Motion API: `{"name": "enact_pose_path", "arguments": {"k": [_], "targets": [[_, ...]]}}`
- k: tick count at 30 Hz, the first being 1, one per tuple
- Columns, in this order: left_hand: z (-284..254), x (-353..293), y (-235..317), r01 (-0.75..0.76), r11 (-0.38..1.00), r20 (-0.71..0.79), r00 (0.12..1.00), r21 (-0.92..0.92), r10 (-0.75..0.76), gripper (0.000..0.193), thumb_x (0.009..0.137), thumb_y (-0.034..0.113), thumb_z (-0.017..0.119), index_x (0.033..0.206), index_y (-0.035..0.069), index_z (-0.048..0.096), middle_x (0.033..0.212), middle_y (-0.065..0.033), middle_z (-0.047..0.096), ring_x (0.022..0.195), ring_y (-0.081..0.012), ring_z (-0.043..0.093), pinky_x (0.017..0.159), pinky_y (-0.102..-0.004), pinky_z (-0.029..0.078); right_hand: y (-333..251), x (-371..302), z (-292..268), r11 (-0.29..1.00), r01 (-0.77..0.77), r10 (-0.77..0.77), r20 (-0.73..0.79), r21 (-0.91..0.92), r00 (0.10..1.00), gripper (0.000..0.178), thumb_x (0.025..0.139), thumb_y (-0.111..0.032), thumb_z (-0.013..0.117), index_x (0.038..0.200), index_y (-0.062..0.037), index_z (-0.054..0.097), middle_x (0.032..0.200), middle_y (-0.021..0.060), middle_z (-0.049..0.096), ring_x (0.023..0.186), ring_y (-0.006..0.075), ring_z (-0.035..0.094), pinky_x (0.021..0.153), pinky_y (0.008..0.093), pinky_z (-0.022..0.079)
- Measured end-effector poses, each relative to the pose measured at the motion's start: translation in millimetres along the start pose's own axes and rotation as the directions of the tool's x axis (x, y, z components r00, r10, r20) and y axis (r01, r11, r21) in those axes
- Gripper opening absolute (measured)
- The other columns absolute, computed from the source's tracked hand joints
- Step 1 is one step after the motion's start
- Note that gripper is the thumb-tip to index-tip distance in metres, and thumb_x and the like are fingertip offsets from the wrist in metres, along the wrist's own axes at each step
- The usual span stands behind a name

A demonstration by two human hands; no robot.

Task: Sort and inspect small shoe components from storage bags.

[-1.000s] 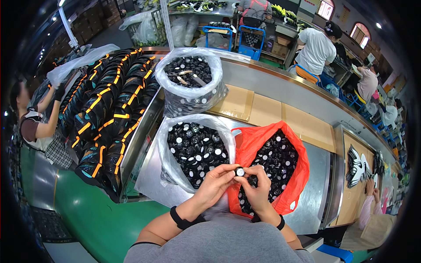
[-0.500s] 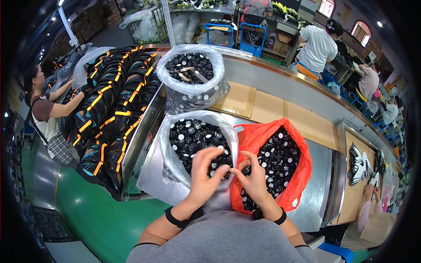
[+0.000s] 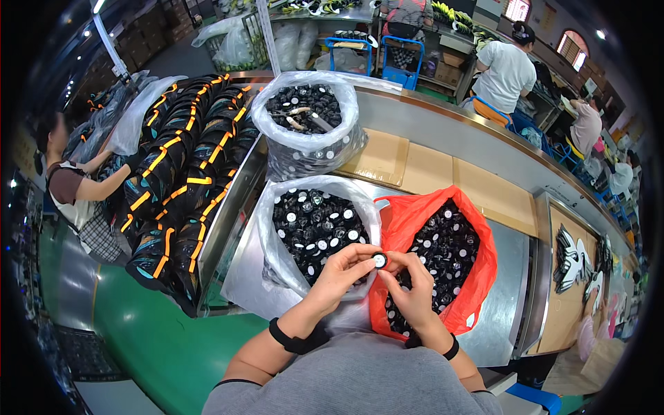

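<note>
Between the fingertips of both hands sits a small round black piece with a white disc on its face. My left hand pinches it from the left, thumb below and index finger above. From the right, my right hand grips the same piece with thumb and forefinger. Under the left hand stands an open clear plastic bag full of similar black pieces, many showing white discs. Beside it, partly behind my right hand, a red plastic bag holds more of them.
Behind the two bags, another clear bag of black pieces has tools lying on top. Cardboard sheets cover the bench's far part. Stacked black items with orange strips fill the left side, where a person works. Other people sit farther off.
My left fingers have come down and closed in, and both hands now meet around the round piece, whose white disc has come into view.
</note>
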State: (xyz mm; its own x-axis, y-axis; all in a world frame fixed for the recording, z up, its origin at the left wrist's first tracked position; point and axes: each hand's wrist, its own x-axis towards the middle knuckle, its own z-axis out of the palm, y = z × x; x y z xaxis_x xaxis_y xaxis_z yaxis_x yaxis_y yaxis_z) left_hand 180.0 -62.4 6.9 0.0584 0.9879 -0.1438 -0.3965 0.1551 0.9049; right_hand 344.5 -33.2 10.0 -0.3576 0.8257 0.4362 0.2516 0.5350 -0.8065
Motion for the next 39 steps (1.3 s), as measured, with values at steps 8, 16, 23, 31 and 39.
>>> {"name": "enact_pose_path", "arguments": {"k": [8,16,23,31,39], "targets": [[11,2,-7,0.031,0.983,-0.037,0.999,-0.183,-0.038,0.019,0.090,0.005,0.059,0.108,0.003,0.053,0.100,-0.0061,0.060,0.090,-0.0108,0.057,0.082,-0.0244,0.046,2,-2,8,0.984,0.095,-0.109,-0.086,-0.148,0.990,0.035,0.071,0.004,0.076,0.102,-0.0004,0.060,0.078,0.0077,0.059,0.068,0.0152,0.060,0.062,0.0245,0.048],[16,8,-18,0.005,0.987,-0.008,1.000,-0.162,-0.007,0.023,0.094,0.011,0.055,0.115,0.004,0.056,0.100,-0.0024,0.059,0.092,-0.0090,0.055,0.080,-0.0244,0.043,8,-3,9,0.973,0.107,-0.132,-0.113,-0.202,0.985,0.031,0.070,0.005,0.075,0.096,-0.0005,0.059,0.076,0.0088,0.059,0.066,0.0171,0.060,0.059,0.0257,0.048],[-1,12,-17,0.274,0.864,0.223,0.955,-0.421,-0.194,0.034,0.100,0.029,0.047,0.120,0.003,0.057,0.101,-0.0027,0.060,0.088,-0.0084,0.053,0.076,-0.0235,0.042,6,-4,5,0.997,-0.043,0.050,-0.131,0.059,0.990,0.027,0.073,0.005,0.073,0.095,-0.0005,0.059,0.078,0.0051,0.062,0.070,0.0101,0.060,0.063,0.0225,0.047],[6,0,-15,0.094,0.891,0.133,0.990,-0.444,-0.039,0.031,0.101,0.026,0.046,0.117,0.002,0.058,0.102,-0.0034,0.061,0.085,-0.0079,0.054,0.071,-0.0225,0.040,-1,-5,-1,0.981,-0.099,0.120,-0.118,0.168,0.986,0.026,0.074,0.005,0.074,0.095,-0.0002,0.059,0.077,0.0038,0.062,0.070,0.0083,0.060,0.064,0.0222,0.048],[3,4,-16,0.181,0.880,0.236,0.968,-0.439,-0.082,0.030,0.099,0.022,0.049,0.120,0.002,0.057,0.108,-0.0073,0.061,0.101,-0.0168,0.058,0.091,-0.0316,0.047,-4,-5,-1,0.999,0.002,0.005,-0.134,0.055,0.991,0.025,0.073,0.004,0.075,0.094,-0.0002,0.062,0.078,0.0045,0.062,0.067,0.0101,0.059,0.059,0.0223,0.047]]}}
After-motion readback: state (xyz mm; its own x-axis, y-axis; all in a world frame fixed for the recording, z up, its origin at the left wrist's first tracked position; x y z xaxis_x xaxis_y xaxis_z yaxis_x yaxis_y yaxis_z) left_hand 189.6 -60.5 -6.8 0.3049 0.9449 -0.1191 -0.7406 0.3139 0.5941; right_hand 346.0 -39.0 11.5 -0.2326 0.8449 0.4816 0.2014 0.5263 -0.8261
